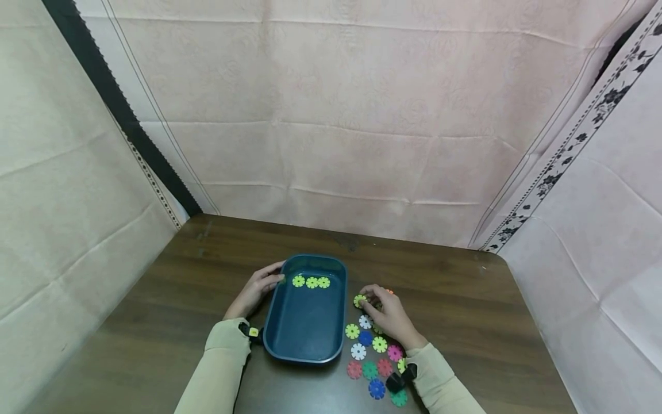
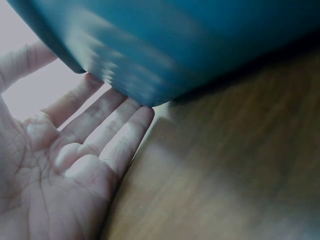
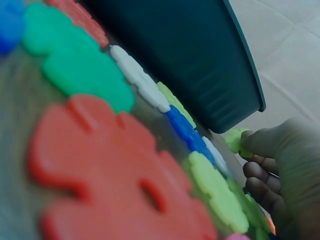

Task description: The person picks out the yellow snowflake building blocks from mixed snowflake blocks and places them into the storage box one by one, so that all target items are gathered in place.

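Note:
A deep blue plastic tray (image 1: 305, 328) stands on the table with three yellow-green notched discs (image 1: 311, 282) in a row near its far end. My left hand (image 1: 258, 287) is at the tray's far left corner; in the left wrist view its straight fingers (image 2: 117, 130) touch the outer wall. To the right of the tray, my right hand (image 1: 388, 313) pinches a yellow-green flower-shaped disc (image 1: 359, 301) between thumb and fingers. The right wrist view shows that disc (image 3: 235, 140) beside the tray's far corner. Part of it is covered by the thumb.
Several loose discs lie right of the tray, under and around my right forearm: a white disc (image 1: 358, 351), a blue disc (image 1: 377, 389), a green disc (image 1: 369, 370) and a pink disc (image 1: 395, 352) among them. Pale cloth (image 1: 336, 144) hangs behind the wooden table (image 1: 439, 276).

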A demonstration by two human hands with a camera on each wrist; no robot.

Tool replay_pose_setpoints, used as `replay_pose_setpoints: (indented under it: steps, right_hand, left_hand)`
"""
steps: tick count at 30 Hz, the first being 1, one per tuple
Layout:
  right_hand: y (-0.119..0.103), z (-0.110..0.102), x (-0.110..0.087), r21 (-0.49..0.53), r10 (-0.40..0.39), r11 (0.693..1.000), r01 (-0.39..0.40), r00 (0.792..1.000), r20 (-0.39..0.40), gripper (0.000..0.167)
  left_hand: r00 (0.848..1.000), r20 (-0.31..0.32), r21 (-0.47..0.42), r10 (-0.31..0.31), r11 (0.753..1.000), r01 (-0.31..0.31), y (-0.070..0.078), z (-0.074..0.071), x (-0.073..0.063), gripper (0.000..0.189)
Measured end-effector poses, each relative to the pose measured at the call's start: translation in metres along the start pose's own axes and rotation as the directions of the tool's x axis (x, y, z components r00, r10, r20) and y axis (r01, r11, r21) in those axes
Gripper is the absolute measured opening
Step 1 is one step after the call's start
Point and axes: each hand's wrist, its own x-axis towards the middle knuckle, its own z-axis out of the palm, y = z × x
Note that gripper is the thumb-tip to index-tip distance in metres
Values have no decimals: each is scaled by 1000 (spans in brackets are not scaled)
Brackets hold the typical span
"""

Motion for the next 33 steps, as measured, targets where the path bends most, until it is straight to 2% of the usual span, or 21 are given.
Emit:
replay_pose_setpoints:
  steps: [11, 19, 26, 30, 33]
  right_hand:
    - [-3, -6, 2, 48, 24, 999, -22, 999, -34, 15]
    - [-21, -15, 22, 75, 2, 997, 3, 998, -66, 13]
    - [-46, -17, 50, 110, 48, 993, -42, 998, -50, 12]
    - [-64, -14, 77, 147, 25, 989, -16, 998, -57, 13]
    - [-76, -8, 98, 161, 8, 987, -5, 1000, -24, 13]
  left_hand:
    - [1000, 5, -8, 5, 1000, -5, -3, 2, 1, 50]
    - [1000, -2, -4, 6, 1000, -6, -2, 2, -1, 50]
    - [1000, -4, -3, -5, 1000, 5, -3, 3, -1, 50]
    - [1000, -8, 0, 3, 1000, -3, -3, 1, -1, 49]
    - [1000, -9, 3, 5, 1000, -5, -1, 1, -2, 50]
